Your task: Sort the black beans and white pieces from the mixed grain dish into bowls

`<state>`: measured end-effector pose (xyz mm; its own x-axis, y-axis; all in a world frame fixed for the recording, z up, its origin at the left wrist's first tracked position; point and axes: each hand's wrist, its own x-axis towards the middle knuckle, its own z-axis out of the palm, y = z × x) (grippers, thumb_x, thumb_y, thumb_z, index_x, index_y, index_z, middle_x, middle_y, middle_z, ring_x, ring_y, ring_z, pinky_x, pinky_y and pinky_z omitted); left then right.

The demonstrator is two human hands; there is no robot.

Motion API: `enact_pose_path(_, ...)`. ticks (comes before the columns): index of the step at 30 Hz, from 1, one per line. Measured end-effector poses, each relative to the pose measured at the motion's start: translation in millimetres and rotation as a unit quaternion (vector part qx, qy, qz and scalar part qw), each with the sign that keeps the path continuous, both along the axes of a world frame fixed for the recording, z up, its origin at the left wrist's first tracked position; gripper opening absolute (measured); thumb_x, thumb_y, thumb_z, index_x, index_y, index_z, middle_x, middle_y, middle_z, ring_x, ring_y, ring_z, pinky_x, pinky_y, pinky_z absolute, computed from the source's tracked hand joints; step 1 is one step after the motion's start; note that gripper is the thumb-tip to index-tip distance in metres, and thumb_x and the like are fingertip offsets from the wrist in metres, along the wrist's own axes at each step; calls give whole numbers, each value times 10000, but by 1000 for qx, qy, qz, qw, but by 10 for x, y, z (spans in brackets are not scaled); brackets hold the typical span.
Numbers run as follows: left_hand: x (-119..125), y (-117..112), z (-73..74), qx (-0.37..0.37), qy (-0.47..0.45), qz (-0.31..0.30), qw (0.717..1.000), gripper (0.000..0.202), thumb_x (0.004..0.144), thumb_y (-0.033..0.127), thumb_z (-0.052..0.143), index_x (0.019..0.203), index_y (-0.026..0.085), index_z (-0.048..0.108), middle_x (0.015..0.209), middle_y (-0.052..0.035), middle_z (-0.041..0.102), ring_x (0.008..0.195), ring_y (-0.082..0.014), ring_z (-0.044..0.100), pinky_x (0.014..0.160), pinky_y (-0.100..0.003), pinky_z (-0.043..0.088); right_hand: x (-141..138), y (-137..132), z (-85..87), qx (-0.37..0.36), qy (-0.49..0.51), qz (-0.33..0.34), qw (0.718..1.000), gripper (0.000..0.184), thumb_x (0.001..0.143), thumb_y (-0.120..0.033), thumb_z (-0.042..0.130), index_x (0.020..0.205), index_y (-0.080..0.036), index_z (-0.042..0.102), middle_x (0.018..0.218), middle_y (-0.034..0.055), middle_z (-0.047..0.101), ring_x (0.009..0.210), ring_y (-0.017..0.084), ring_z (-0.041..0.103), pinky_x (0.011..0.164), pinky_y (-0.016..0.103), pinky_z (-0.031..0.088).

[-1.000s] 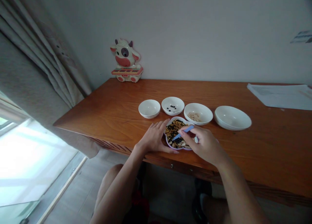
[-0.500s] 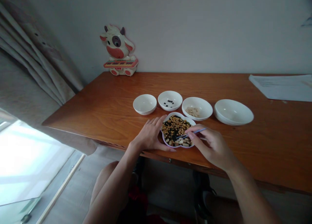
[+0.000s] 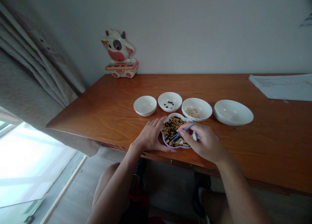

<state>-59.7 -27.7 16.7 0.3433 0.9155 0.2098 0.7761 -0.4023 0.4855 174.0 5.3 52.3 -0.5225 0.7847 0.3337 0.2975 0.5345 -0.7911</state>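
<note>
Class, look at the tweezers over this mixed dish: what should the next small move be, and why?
Probably pinch one black bean with the blue tweezers in the right hand and lift it from the mixed dish: the tips are among the beans, the left hand braces the dish, and the nearby white bowl already holds black beans.

Nothing legible anywhere. Toward 11 o'clock, a tiny red mark (image 3: 118,71) on the front of the toy keyboard (image 3: 122,66) held by the toy cow (image 3: 118,50), too small to read. Toward 2 o'clock, faint printed lines on the paper sheets (image 3: 280,87) lying on the worktop (image 3: 97,110), blurred past reading
</note>
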Motion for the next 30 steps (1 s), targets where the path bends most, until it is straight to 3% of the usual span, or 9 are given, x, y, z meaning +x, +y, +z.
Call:
enact_pose_path(7,1,5,15,-3,-9,-2,1000,1297,559,767,816,1565,219,209,1522,-183,466,1366,-394,491,1161,-540,361,-90,50,-88,20,-3,50,999,139,959,-306,595,963,-217,701,993,61,751,886,190,707,780,295,575)
enact_pose_path(15,0,7,61,-14,-7,-10,1000,1262,578,753,815,1553,198,236,1482,-192,498,1351,-389,506,1152,-535,373,-71,79,-58,11,-31,72,997,125,958,-300,604,959,-230,707,1003,40,753,914,183,708,830,294,554)
enact_pose_path(23,6,-3,22,-11,-8,-1,1000,1320,544,801,800,1571,212,216,1552,-185,435,1393,-396,466,1177,-539,344,-97,64,-91,26,-66,53,996,182,994,-344,553,961,-221,683,966,33,761,875,183,707,768,293,534)
enact_pose_path(30,3,3,60,-20,-24,0,1000,1297,512,767,841,1544,230,267,1506,-168,484,1360,-381,499,1165,-531,365,-163,-17,-78,57,-60,39,996,194,1014,-320,514,909,-209,633,881,33,737,806,171,695,723,282,500)
